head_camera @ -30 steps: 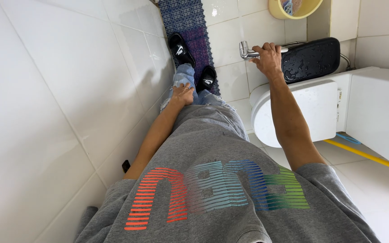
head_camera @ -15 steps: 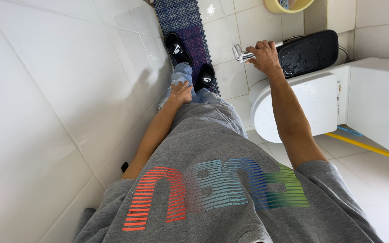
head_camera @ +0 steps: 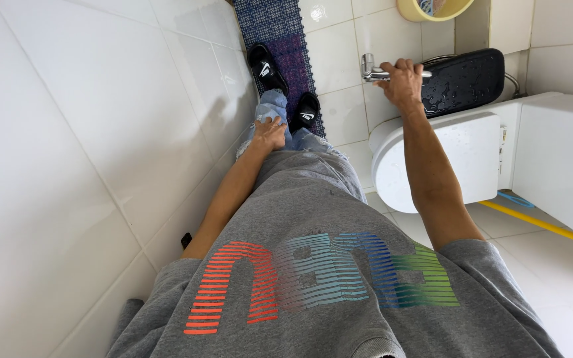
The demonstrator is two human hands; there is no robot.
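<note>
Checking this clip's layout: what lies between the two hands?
In the head view, bare white floor tiles lie between the left hand on the knee and the right hand gripping the sprayer.

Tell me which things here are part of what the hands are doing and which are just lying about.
In use:
- right hand, closed round the metal spray handle
- black toilet tank lid, wet, beside that hand
- white toilet lid, shut
- left hand, resting on the jeans

Lying about:
- patterned floor mat
- yellow basin

Right hand [head_camera: 402,83] outstretched, fingers curled; left hand [head_camera: 270,134] lowered, relaxed.
</note>
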